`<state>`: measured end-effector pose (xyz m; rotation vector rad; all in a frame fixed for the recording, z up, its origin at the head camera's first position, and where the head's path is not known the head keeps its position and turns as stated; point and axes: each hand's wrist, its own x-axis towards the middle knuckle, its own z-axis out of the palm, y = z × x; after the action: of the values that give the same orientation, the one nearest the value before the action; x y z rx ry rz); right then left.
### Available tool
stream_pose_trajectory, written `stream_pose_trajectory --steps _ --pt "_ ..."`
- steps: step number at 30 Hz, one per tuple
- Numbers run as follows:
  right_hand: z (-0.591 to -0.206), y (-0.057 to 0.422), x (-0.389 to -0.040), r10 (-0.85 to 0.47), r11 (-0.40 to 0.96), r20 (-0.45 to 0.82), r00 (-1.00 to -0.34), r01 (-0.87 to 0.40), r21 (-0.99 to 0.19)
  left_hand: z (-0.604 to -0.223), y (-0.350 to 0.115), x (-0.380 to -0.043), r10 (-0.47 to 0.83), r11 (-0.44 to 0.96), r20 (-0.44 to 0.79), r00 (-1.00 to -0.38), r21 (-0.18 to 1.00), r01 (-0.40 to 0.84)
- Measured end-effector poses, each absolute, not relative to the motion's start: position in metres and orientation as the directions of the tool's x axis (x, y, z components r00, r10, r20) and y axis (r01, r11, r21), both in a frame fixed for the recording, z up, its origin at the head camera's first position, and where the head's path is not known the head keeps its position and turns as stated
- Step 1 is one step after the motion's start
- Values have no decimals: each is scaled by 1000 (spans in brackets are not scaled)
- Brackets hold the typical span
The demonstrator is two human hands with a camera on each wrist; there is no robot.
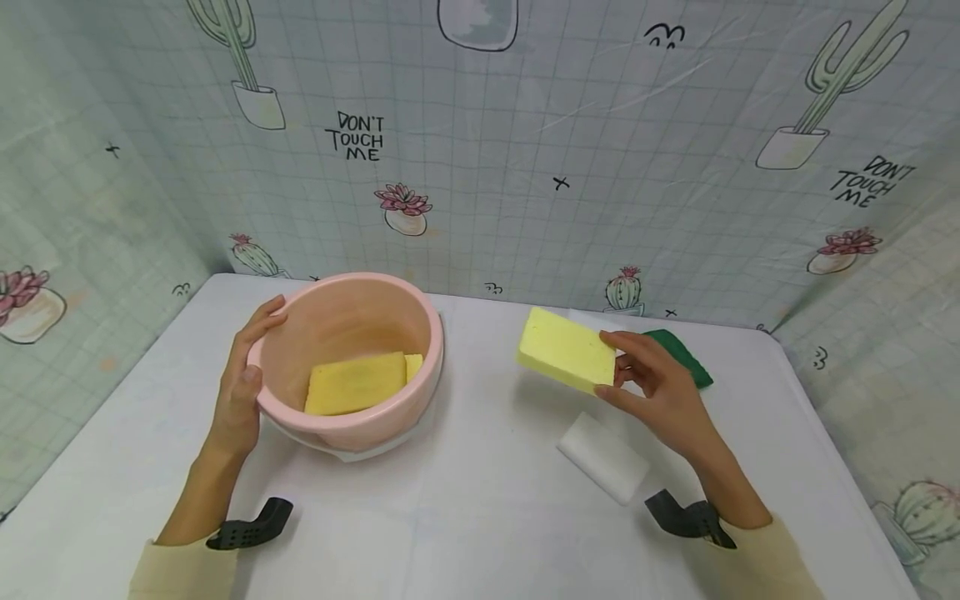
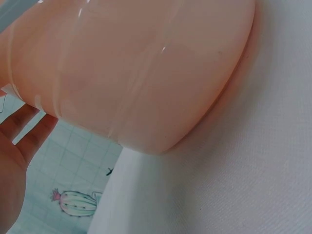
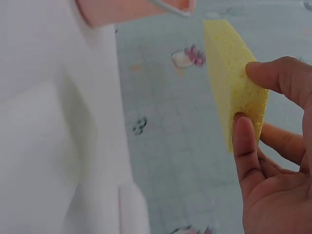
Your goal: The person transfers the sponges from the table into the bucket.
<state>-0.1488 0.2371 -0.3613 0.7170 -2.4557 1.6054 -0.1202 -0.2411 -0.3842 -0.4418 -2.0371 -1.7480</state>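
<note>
Pink bucket [image 2: 141, 68] cropped in left-wrist view

Pale sheets [image 1: 487, 242] with a grid pattern — printed with potted cacti [image 1: 847, 75], pink plants [image 1: 403, 202] and "DON'T TOUCH ME" lettering [image 1: 360, 136] — hang creased behind and along both sides of a white tabletop [image 1: 480, 525], under soft, even light.

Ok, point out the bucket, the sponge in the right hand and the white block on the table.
Bucket [image 1: 352, 321]: head view, bare inside wall.
Held sponge [image 1: 567, 343]: head view, middle of its broad face.
White block [image 1: 603, 457]: head view, middle of its top.
</note>
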Motion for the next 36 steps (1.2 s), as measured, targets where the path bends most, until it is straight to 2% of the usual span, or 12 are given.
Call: stream_pose_trajectory --steps 6,9,17,24,36 --pt "-342 211 -152 -384 225 402 -831 -506 -832 -386 -242 -121 -22 168 511 -859 849 501" --pt "-336 201 -154 -405 218 414 -815 -526 -822 -386 -242 -121 -25 173 505 -862 852 494" --pt "-327 183 -159 -439 252 395 -807 -533 -808 -387 -243 -122 -34 157 511 -859 851 500" --pt "-321 170 -162 -462 197 396 -794 -527 -827 -387 -242 -121 -27 173 511 -859 849 499" --pt "-309 148 -165 -473 194 406 -782 -542 -817 -386 -242 -121 -26 160 519 -854 846 509"
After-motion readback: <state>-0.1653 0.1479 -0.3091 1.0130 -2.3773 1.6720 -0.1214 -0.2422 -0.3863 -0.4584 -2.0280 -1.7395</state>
